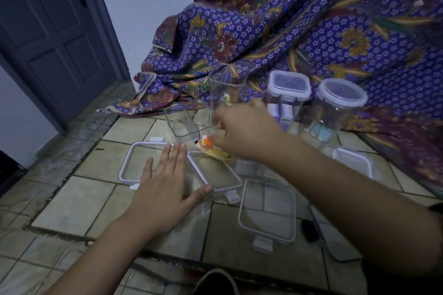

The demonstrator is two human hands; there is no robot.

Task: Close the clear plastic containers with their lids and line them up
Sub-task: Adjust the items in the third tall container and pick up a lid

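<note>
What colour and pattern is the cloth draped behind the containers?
The cloth is purple with small white flowers and large maroon-and-gold blooms; head view shows it.

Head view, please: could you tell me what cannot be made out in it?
Right hand: motion-blurred in the head view; its grip on the orange packet is unclear.
Rightmost lid: partly hidden by the right forearm.
Small black object by that forearm: too dim to identify.

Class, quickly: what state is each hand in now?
Left hand: open, fingers straight.
Right hand: blurred near an orange packet; cannot tell.
</note>
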